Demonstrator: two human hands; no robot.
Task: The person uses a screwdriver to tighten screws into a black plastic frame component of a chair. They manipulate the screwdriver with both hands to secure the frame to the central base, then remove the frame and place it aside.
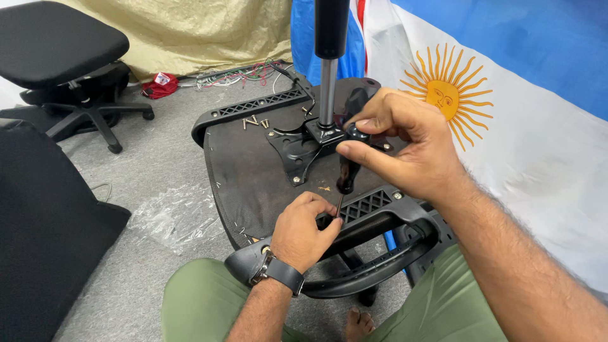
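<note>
An upturned black office chair seat (253, 168) lies across my lap, its metal mounting plate (297, 152) bolted to the underside. A gas lift cylinder (328, 88) rises from the plate. My right hand (405, 142) pinches a black lever handle (350, 166) beside the cylinder's base. My left hand (303, 229) rests on the near armrest (373, 234) and holds a thin dark tool (339, 202) between its fingers. A dark watch sits on the left wrist.
Loose screws (253, 121) lie on the seat near the far armrest (253, 104). Another black office chair (63, 63) stands at the back left. Clear plastic wrap (168, 212) lies on grey carpet. A blue-and-white sun flag (506, 114) hangs at the right; cables (234, 75) lie behind.
</note>
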